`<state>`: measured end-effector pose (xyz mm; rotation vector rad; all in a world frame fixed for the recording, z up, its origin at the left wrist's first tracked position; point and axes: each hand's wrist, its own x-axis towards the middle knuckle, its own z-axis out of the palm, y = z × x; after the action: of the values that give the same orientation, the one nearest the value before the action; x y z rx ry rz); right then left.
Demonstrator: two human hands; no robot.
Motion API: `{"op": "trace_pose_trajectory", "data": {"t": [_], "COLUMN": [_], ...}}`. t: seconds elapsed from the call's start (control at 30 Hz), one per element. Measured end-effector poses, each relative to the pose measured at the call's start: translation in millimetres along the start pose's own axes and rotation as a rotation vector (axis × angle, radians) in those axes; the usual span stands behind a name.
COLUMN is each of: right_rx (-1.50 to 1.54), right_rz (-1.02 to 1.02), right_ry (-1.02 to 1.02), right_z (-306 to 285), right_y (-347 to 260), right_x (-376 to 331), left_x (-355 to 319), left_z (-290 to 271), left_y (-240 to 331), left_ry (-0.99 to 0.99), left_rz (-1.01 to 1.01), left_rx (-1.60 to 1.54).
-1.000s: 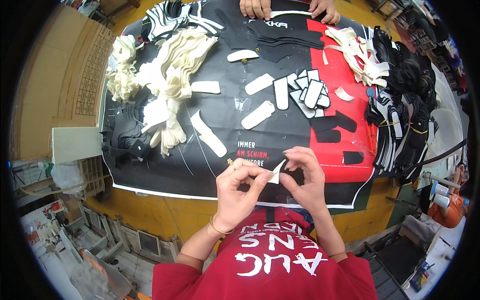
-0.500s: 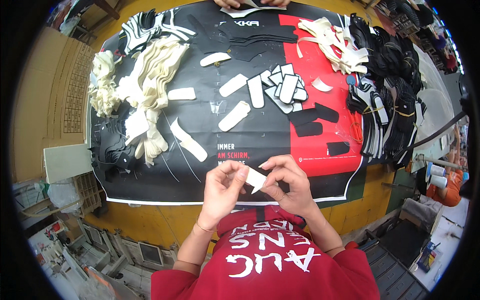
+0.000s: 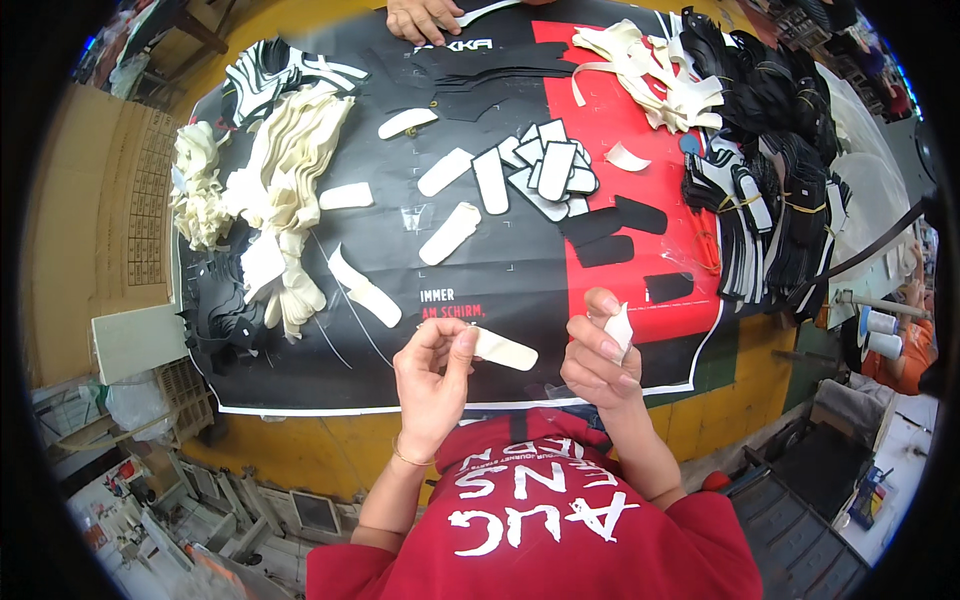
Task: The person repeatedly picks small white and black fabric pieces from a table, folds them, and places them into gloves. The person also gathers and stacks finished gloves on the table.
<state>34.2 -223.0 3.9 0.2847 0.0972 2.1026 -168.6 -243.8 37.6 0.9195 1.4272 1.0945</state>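
Note:
My left hand pinches one end of a cream rounded fabric piece between thumb and fingers, its free end pointing right. Closed round a small white curled scrap, my right hand is apart from that piece. Both hands are above the near edge of a black and red printed sheet. Beyond them lie loose cream pieces, including a folded one and a straight one. A heap of black-edged white pieces is farther off, with several black rounded pieces beside it.
At the far edge another person's hand rests near a white strip. Stacked cream strips lie left; tied black and white bundles and cream cutouts lie right. A cardboard box stands at the left.
My hands, together before, have drawn apart. The right has moved right with the white scrap, while the left keeps the cream piece. The other person's hand has shifted left on the far edge.

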Motion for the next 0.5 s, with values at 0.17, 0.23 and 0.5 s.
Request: {"op": "trace_pose_trajectory", "data": {"t": [0.17, 0.23, 0.5], "right_rx": [0.108, -0.126, -1.682], "right_rz": [0.033, 0.029, -0.053], "right_ry": [0.009, 0.070, 0.704], "right_z": [0, 5, 36], "right_y": [3, 5, 8], "right_x": [-1, 2, 11], "left_x": [5, 10, 45], "left_z": [-5, -10, -28], "left_y": [-4, -6, -6], "left_ry": [0.082, 0.152, 0.578], "left_rz": [0.054, 0.134, 0.560], "left_rx": [0.116, 0.282, 0.954]}}
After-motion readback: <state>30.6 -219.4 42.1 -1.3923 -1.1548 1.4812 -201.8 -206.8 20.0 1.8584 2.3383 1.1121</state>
